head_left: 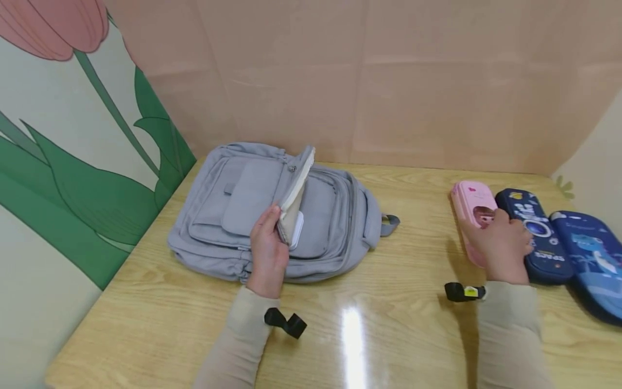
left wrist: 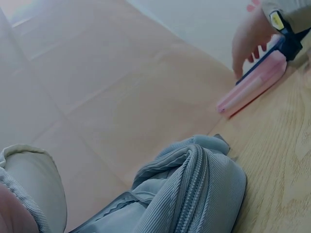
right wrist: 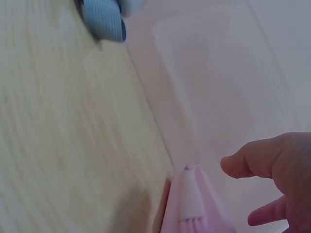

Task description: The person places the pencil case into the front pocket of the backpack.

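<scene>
A grey backpack [head_left: 262,200] lies flat on the table, its front pocket pulled open. My left hand [head_left: 269,251] grips the raised edge of the pocket flap [head_left: 297,186], whose pale lining shows. A white flat object [head_left: 298,229] peeks out beside that lining. Over on the right, my right hand [head_left: 502,243] hovers above a pink pencil case [head_left: 473,197], thumb apart from the fingers and nothing between them. In the right wrist view, the thumb hangs over the pink case's end.
Beside the pink case lies a dark blue space-print pencil case [head_left: 549,254], partly behind the right hand. A larger blue case [head_left: 595,254] with a dinosaur picture is at the far right. The backpack's top loop [head_left: 390,224] points toward the cases. A pinkish-brown sheet [head_left: 389,81] hangs behind the table.
</scene>
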The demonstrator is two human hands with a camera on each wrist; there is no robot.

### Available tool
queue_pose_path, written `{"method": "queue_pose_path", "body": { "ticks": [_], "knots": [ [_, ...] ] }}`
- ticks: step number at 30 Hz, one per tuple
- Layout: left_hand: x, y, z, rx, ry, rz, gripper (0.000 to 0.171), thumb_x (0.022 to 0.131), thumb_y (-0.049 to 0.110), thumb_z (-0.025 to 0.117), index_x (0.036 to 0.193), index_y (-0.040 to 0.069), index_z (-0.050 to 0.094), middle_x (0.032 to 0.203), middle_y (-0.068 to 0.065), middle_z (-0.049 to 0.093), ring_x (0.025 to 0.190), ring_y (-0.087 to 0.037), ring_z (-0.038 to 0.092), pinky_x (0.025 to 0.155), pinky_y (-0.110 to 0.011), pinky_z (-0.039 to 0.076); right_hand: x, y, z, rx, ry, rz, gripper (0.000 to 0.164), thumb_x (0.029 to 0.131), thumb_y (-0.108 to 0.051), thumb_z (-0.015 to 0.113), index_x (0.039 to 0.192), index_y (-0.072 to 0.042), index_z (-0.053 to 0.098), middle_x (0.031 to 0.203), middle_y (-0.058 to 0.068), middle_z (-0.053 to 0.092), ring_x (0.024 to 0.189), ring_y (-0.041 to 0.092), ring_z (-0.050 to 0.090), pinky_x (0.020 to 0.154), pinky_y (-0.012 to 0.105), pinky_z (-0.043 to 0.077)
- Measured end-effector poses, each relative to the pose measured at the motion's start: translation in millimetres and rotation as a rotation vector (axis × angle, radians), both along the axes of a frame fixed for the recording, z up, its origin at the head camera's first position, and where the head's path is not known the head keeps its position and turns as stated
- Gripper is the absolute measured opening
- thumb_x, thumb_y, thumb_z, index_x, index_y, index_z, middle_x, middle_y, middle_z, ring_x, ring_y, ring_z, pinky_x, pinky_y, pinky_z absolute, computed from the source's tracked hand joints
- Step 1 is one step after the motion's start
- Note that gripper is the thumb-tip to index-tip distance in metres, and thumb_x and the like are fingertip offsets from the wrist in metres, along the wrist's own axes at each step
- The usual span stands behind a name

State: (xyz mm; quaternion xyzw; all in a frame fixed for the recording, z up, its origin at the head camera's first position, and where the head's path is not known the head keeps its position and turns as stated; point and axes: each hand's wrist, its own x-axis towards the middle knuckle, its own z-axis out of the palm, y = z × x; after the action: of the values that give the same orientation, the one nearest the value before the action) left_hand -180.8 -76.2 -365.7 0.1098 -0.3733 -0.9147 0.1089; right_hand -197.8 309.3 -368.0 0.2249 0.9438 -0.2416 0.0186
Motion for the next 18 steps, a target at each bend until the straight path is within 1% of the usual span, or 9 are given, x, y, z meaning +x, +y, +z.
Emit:
{"method": "queue_pose_path", "body": {
  "ticks": [2, 4, 5, 6, 9, 12, 13, 14, 18],
  "knots": [
    [-0.2, 0, -1.5, -0.007, 0.002, 0.006, 0.039, 0.096, 0.008, 0.045, 0.13, -0.011, 0.042, 0.137, -0.022, 0.043, 0.125, -0.026, 0.041, 0.102, -0.03, 0.034, 1.3, 5, -3.6, 0.012, -0.039, -0.006, 0.097, 0.084, -0.064, 0.042, 0.14, 0.011, 0.013, 0.129, 0.048, 0.014, 0.116, 0.063, 0.015, 0.091, 0.07, 0.017],
    [-0.1, 1, -3.7, -0.02, 0.019, 0.012, 0.039, 0.095, 0.011, 0.05, 0.128, -0.01, 0.046, 0.134, -0.021, 0.046, 0.122, -0.025, 0.044, 0.1, -0.029, 0.035, 1.9, 8, -7.4, 0.029, -0.055, 0.002, 0.096, 0.085, -0.063, 0.043, 0.139, 0.011, 0.016, 0.126, 0.048, 0.016, 0.113, 0.063, 0.016, 0.089, 0.069, 0.018],
    [0.1, 1, -5.0, -0.023, 0.031, 0.013, 0.04, 0.094, 0.013, 0.052, 0.127, -0.009, 0.048, 0.133, -0.021, 0.047, 0.121, -0.024, 0.045, 0.101, -0.03, 0.034, 1.8, 8, -9.2, 0.039, -0.057, 0.011, 0.094, 0.085, -0.062, 0.043, 0.138, 0.011, 0.018, 0.124, 0.048, 0.017, 0.111, 0.063, 0.016, 0.087, 0.069, 0.018],
    [-3.4, -1, -13.2, -0.009, 0.071, 0.006, 0.039, 0.092, 0.015, 0.056, 0.125, -0.007, 0.052, 0.131, -0.019, 0.05, 0.119, -0.023, 0.047, 0.099, -0.029, 0.036, 1.8, 8, -10.5, 0.054, -0.053, 0.023, 0.091, 0.086, -0.06, 0.043, 0.137, 0.011, 0.02, 0.122, 0.048, 0.018, 0.109, 0.063, 0.017, 0.086, 0.069, 0.018],
    [-3.5, -1, -14.9, -0.018, 0.086, 0.012, 0.04, 0.091, 0.017, 0.059, 0.123, -0.007, 0.054, 0.13, -0.019, 0.051, 0.119, -0.023, 0.048, 0.1, -0.03, 0.036, 1.3, 8, -13.7, 0.093, -0.03, 0.049, 0.083, 0.087, -0.055, 0.043, 0.134, 0.011, 0.025, 0.116, 0.048, 0.024, 0.105, 0.064, 0.019, 0.083, 0.069, 0.018],
    [-4.7, -1, -13.1, -0.015, 0.063, 0.01, 0.04, 0.093, 0.014, 0.054, 0.126, -0.009, 0.049, 0.134, -0.019, 0.047, 0.122, -0.024, 0.045, 0.101, -0.031, 0.035, 1.1, 8, -16.7, 0.118, -0.006, 0.055, 0.078, 0.087, -0.049, 0.047, 0.132, 0.011, 0.026, 0.113, 0.049, 0.026, 0.104, 0.065, 0.019, 0.082, 0.068, 0.017],
    [-1.3, 1, -5.2, -0.032, 0.026, 0.015, 0.041, 0.095, 0.012, 0.05, 0.128, -0.011, 0.045, 0.136, -0.02, 0.044, 0.124, -0.025, 0.043, 0.103, -0.032, 0.033, 1.1, 8, -17.9, 0.123, 0.003, 0.056, 0.077, 0.087, -0.047, 0.048, 0.132, 0.011, 0.027, 0.113, 0.049, 0.026, 0.104, 0.065, 0.019, 0.082, 0.068, 0.017],
    [-1.6, 1, -4.3, -0.027, 0.014, 0.014, 0.04, 0.095, 0.01, 0.048, 0.129, -0.011, 0.044, 0.137, -0.02, 0.043, 0.125, -0.025, 0.042, 0.103, -0.031, 0.033, 1.1, 9, -19.2, 0.126, 0.013, 0.056, 0.076, 0.086, -0.045, 0.05, 0.132, 0.011, 0.027, 0.112, 0.049, 0.026, 0.105, 0.065, 0.019, 0.082, 0.068, 0.017],
    [-2.0, 0, -1.0, 0.005, -0.019, 0.028, 0.036, 0.096, 0.006, 0.045, 0.127, -0.012, 0.045, 0.134, -0.021, 0.046, 0.121, -0.025, 0.045, 0.097, -0.028, 0.037, 0.8, 10, -24.2, 0.106, 0.035, 0.048, 0.077, 0.084, -0.044, 0.056, 0.135, 0.007, 0.028, 0.113, 0.048, 0.025, 0.105, 0.063, 0.019, 0.081, 0.067, 0.019]
  ]
}}
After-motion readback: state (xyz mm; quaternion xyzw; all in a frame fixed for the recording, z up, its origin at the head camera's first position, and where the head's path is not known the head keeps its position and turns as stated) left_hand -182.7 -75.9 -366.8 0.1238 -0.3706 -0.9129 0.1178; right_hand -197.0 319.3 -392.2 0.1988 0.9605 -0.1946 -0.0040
